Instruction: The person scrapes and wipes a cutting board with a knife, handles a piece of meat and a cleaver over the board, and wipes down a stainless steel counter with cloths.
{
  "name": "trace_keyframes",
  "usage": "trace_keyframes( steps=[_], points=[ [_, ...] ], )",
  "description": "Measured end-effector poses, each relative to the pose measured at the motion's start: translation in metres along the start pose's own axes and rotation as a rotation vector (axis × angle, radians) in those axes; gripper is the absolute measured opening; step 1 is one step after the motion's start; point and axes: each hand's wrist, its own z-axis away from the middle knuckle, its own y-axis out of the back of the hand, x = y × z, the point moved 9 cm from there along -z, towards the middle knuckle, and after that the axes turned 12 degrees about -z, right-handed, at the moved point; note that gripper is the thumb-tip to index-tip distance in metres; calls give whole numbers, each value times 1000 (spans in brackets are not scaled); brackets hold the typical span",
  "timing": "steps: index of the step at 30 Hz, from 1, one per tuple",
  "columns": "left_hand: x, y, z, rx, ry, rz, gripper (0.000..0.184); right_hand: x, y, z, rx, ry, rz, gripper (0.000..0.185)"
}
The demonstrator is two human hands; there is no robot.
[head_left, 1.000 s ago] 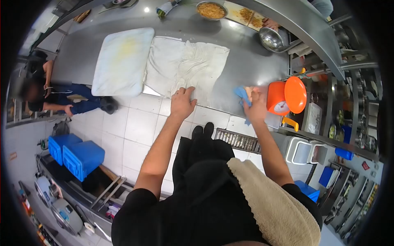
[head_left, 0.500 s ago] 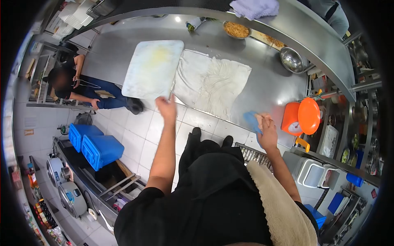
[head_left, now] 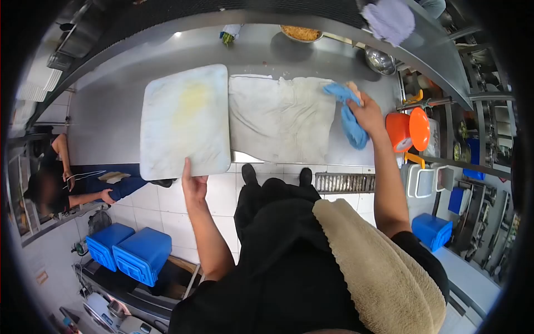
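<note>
My left hand (head_left: 194, 186) grips the near edge of a white cutting board (head_left: 186, 122), its thumb on top and fingers underneath. The board has a yellow stain and lies on the steel table (head_left: 105, 122). Beside its right edge a wrinkled white cloth (head_left: 283, 119) is spread out. My right hand (head_left: 367, 114) is closed on a blue cloth (head_left: 353, 128), which hangs down from it over the table's right part. Something pale orange shows at those fingers; I cannot make out what it is.
An orange scale (head_left: 397, 132) stands at the right end. Along the back are a bowl of shredded food (head_left: 301, 33), a metal bowl (head_left: 380, 60) and wrapped greens (head_left: 228, 36). A person (head_left: 61, 172) is at the left. Blue bins (head_left: 143, 253) stand lower left.
My left hand has moved left from the white cloth to the board's near edge and taken hold of it. My right hand has lifted the blue cloth farther over the table.
</note>
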Motion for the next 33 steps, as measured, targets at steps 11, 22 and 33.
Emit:
trace_keyframes(
  steps=[11,22,33],
  points=[
    [143,18,75,120,-186,77,60,-19,-76,-166,183,-70,449,56],
    [197,98,187,367,-265,-119,72,-146,-244,-188,-203,239,224,54],
    [171,125,226,497,-184,-82,77,-46,-197,-213,-263,-16,480,62]
  ],
)
